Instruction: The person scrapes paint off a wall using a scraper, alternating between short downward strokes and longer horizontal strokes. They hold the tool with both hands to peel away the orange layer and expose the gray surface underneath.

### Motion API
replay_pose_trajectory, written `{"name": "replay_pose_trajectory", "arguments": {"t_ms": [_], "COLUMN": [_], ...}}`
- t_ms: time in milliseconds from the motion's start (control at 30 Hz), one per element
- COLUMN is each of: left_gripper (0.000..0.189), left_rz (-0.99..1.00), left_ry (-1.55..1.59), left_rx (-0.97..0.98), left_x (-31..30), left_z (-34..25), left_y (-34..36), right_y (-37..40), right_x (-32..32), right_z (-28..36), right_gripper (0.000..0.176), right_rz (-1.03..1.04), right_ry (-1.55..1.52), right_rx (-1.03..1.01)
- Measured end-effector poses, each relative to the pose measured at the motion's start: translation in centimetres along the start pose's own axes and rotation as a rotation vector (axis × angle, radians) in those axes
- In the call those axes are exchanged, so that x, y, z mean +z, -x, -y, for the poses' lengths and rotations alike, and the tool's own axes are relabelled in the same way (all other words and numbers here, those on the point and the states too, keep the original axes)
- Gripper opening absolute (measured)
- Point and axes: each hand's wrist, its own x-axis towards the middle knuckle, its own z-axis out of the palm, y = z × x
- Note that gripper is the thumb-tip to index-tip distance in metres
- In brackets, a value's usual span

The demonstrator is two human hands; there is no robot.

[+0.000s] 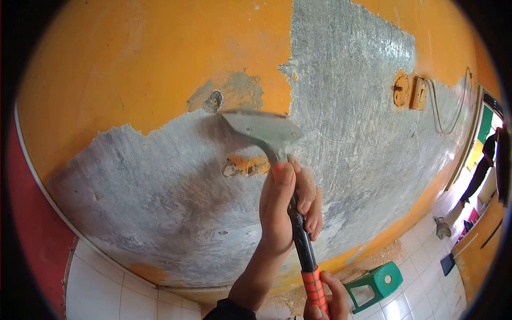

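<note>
A long-handled scraper (pixel 305 248) has a wide metal blade (pixel 261 125) lying against the wall at the lower edge of the orange paint (pixel 160 58). My left hand (pixel 288 202) is wrapped round the upper handle, just below the blade. Lower down, at the bottom edge of the view, my right hand (pixel 328 301) grips the red taped end of the handle. Grey bare wall (pixel 186 176) shows below and to the right of the blade. A small hole (pixel 213 101) sits beside the blade's left end, and a leftover orange patch (pixel 249 164) lies beneath it.
A switch box (pixel 419 94) with a hanging cable (pixel 438 114) is on the wall at right, beside a round orange fitting (pixel 401 88). A green stool (pixel 376 285) stands on the tiled floor (pixel 421 256). Scraped debris lies along the wall's base. A doorway is at far right.
</note>
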Motion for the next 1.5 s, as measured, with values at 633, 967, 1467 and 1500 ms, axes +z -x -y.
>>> {"name": "replay_pose_trajectory", "arguments": {"t_ms": [633,967,1467,1500], "left_gripper": [0.027,0.03,0.026,0.026], "left_rz": [0.008,0.039,0.065,0.064], "left_ry": [-0.004,0.043,-0.014,-0.014], "left_rx": [-0.031,0.007,0.044,0.051], "left_x": [0.2,0.8,1.2,1.2], "left_z": [0.2,0.3,0.1,0.2], "left_y": [-0.4,-1.2,-2.5,-2.5], "right_y": [-0.3,-1.3,-1.3,-1.4], "right_x": [-1.0,-1.5,-3.0,-3.0], "right_z": [0.5,0.8,0.3,0.2], "right_gripper": [0.053,0.054,0.059,0.059], "right_rz": [0.028,0.075,0.14,0.147], "right_ry": [-0.325,-0.433,-0.4,-0.399], "right_rx": [0.151,0.151,0.257,0.255]}}
